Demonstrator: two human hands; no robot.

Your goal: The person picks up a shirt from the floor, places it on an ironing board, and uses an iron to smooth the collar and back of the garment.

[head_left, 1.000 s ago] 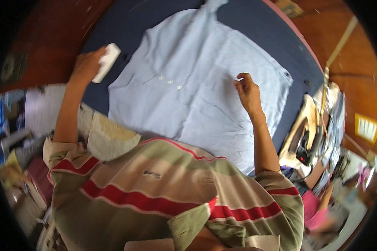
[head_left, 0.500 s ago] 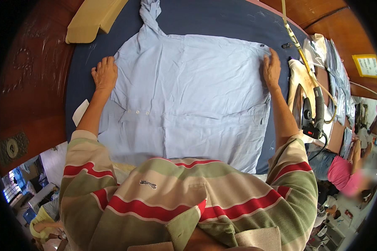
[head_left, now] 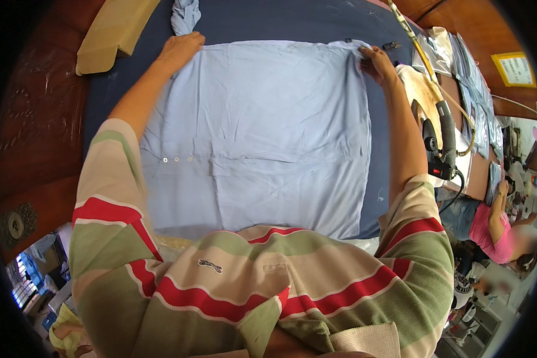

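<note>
A light blue button-up shirt (head_left: 268, 107) lies spread over a dark blue padded board in front of me. Small white buttons show along its left part, and creases cross its middle. At the shirt's far left corner, my left hand (head_left: 182, 51) is closed on the cloth, just below the bunched sleeve (head_left: 185, 17). My right hand (head_left: 379, 64) pinches the far right corner, thumb and fingers together on the edge, where a small dark tab shows.
An iron (head_left: 440, 140) rests right of the board on a pale pad, with a hose (head_left: 420, 53) above it. Bagged folded shirts (head_left: 474, 89) are stacked beyond. A cardboard piece (head_left: 116, 36) lies far left. A person in pink (head_left: 489, 232) is at the right.
My left hand has moved up and right from the shirt's left side to its far corner. My right hand has risen to the right corner and closed there. The shirt has shifted slightly left.
</note>
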